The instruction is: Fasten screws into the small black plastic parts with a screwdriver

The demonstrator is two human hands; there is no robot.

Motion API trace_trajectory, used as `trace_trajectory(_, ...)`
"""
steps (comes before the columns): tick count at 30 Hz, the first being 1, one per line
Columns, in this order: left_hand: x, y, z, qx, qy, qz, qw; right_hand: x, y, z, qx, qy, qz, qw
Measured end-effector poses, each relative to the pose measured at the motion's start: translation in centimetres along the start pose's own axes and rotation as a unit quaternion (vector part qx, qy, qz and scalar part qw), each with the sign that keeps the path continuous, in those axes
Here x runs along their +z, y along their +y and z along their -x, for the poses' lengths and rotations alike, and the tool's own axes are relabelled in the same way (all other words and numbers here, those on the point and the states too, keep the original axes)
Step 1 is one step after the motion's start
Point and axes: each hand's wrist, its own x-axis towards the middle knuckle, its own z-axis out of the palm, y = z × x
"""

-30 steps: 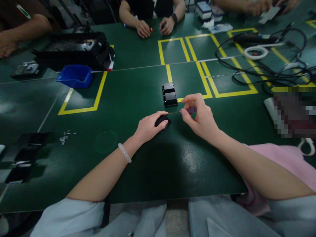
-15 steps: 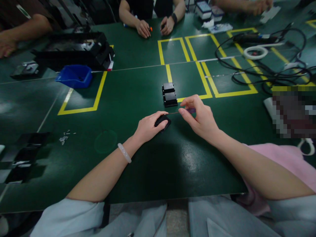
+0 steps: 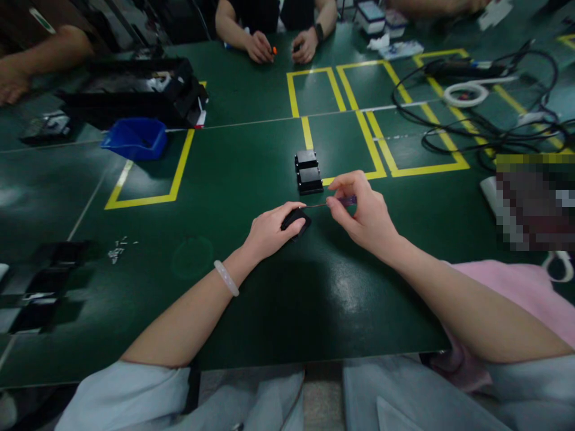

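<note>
My left hand (image 3: 272,232) is closed round a small black part (image 3: 300,222) on the green table (image 3: 251,311), its thumb and fingers on either side. In my right hand (image 3: 362,209) is a screwdriver with a purple handle (image 3: 348,201). Its thin shaft points left, and the tip meets the far edge of the black part near my left fingertips. Just beyond my hands stand two black blocks (image 3: 309,173), one behind the other, with small screws at their sides.
At the left are a blue bin (image 3: 137,139), a black tray (image 3: 130,90), loose screws (image 3: 115,250) and black parts (image 3: 42,287). Black cables (image 3: 476,134) and a white ring (image 3: 465,94) lie right. Another person's hands (image 3: 305,45) rest across the table.
The screwdriver and my right hand have barely shifted. My left hand stays in place on the black part. At the upper right, another person's hand has moved slightly.
</note>
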Motion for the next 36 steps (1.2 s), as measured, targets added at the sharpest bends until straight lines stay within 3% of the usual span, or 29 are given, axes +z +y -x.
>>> trace_trajectory(36,-0.02,0.04,-0.04,0.002,0.001,-0.001,1.0,0.02,0.03,0.02,0.013,0.0,0.01,1.0)
